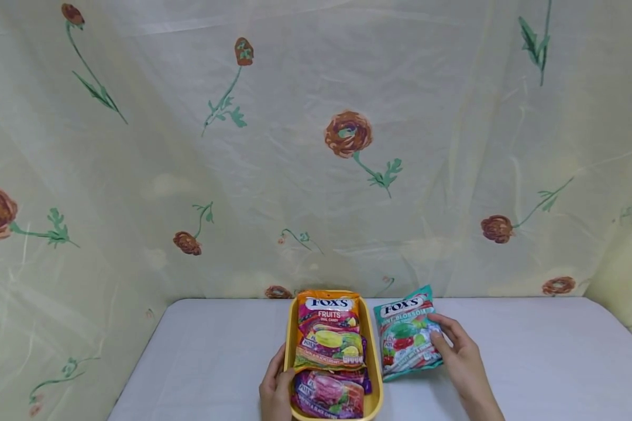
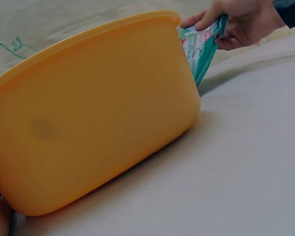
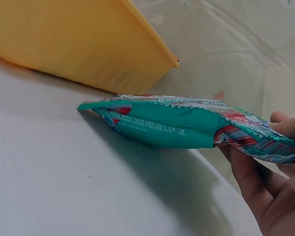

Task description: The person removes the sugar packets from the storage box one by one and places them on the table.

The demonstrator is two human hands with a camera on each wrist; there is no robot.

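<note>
A yellow plastic basket (image 1: 375,374) stands on the white table, with an orange Fox's Fruits candy bag (image 1: 329,327) and a purple Fox's candy bag (image 1: 329,394) inside. My left hand (image 1: 275,386) holds the basket by its near left side, thumb at the rim; only a bit of that hand shows in the left wrist view. A teal Fox's mint candy bag (image 1: 408,333) is pinched at its right edge by my right hand (image 1: 460,356), thumb on the front and fingers behind. In the right wrist view, that bag (image 3: 162,123) is tilted above the table, beside the basket.
The white table (image 1: 210,351) extends on both sides of the basket. Behind it hangs a pale curtain (image 1: 295,175) printed with brown flowers, and the curtain also runs along the left and right sides.
</note>
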